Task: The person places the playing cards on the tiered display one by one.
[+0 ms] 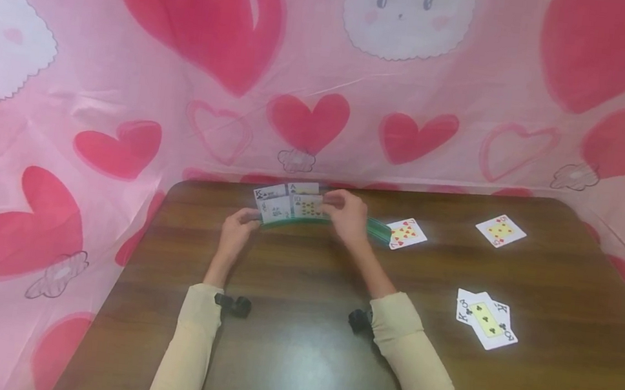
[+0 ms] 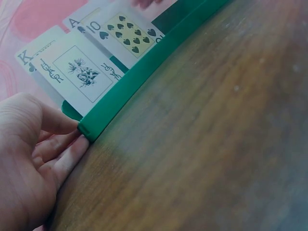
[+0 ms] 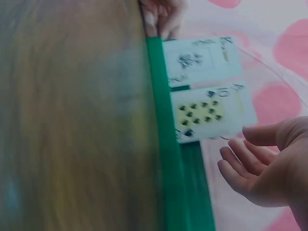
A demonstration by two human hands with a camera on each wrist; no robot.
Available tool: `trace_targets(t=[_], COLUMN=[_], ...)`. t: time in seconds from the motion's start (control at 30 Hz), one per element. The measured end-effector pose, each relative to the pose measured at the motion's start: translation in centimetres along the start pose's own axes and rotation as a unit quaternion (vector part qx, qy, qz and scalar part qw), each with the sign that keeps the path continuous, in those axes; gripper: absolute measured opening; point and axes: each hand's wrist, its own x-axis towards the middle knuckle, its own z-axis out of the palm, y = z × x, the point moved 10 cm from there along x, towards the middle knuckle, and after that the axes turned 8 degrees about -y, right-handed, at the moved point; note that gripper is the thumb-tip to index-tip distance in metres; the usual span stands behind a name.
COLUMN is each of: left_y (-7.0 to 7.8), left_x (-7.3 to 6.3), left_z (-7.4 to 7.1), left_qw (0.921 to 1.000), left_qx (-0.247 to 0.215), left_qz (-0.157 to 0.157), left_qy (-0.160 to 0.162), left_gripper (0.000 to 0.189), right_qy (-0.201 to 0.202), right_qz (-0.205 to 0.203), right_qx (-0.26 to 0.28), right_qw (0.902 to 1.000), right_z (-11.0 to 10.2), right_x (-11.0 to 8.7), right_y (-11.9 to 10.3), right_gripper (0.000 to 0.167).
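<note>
The curved green plastic card holder (image 2: 144, 74) stands towards the far left of the desk (image 1: 292, 361). You have four cards upright in it, all in its left part: a joker (image 2: 82, 72) in front of a king (image 2: 43, 45), and, to their right, the ten of spades (image 2: 127, 36) in front of an ace (image 2: 84, 19). Its right stretch shows bare green.

Your left hand (image 1: 236, 231) pinches the holder's left end between thumb and fingers. Your right hand (image 1: 347, 215) is at the ten's right edge, fingers loosely bent, thumb apart from them; contact with the cards: cannot tell.

Seven of hearts (image 1: 408, 234) lies flat by the holder's right end; a red nine (image 1: 501, 231) far right; overlapping cards (image 1: 487, 320) nearer, right. Desk: brown, wood-grained, glossy. Backdrop: creased pink heart-print fabric (image 1: 329, 60).
</note>
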Motion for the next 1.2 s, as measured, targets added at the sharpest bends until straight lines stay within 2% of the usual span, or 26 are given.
trace_targets(t=[0.17,0.27,0.4,0.5,0.73,1.1,1.2], left_y=[0.3,0.5,0.5,0.3,0.4,0.3,0.2], left_x=[-0.1,-0.2,-0.1,0.0,0.2,0.3,0.2], left_z=[0.0,-0.3,-0.6,-0.4,-0.1,-0.2,-0.1], left_qw=[1.0000,0.9999,0.9999,0.9999,1.0000,0.9999,0.9999], left_qx=[0.006,0.007,0.006,0.009,0.008,0.015,0.014], left_qz=[-0.002,0.002,0.003,0.001,-0.002,-0.002,-0.002], left_qy=[0.002,0.007,0.010,0.007,-0.002,-0.003,-0.002], left_gripper=[0.020,0.020,0.019,0.020,0.021,0.020,0.019], right_qy=[0.005,-0.002,-0.028,-0.061,-0.152,-0.206,-0.241], right_qz=[0.010,-0.001,-0.011,-0.005,0.016,0.038,0.040], right_qx=[-0.020,-0.058,-0.102,-0.130,-0.197,-0.266,-0.283], right_qw=[0.9997,0.9983,0.9943,0.9897,0.9684,0.9408,0.9274], right_z=[-3.0,-4.8,-6.8,-8.3,-11.3,-15.6,-16.1], right_x=[-0.9,-1.3,-2.1,-3.0,-5.9,-9.7,-10.9], right_y=[0.1,-0.1,-0.4,-0.2,2.0,6.8,7.7], right_gripper=[0.021,0.023,0.026,0.028,0.030,0.042,0.052])
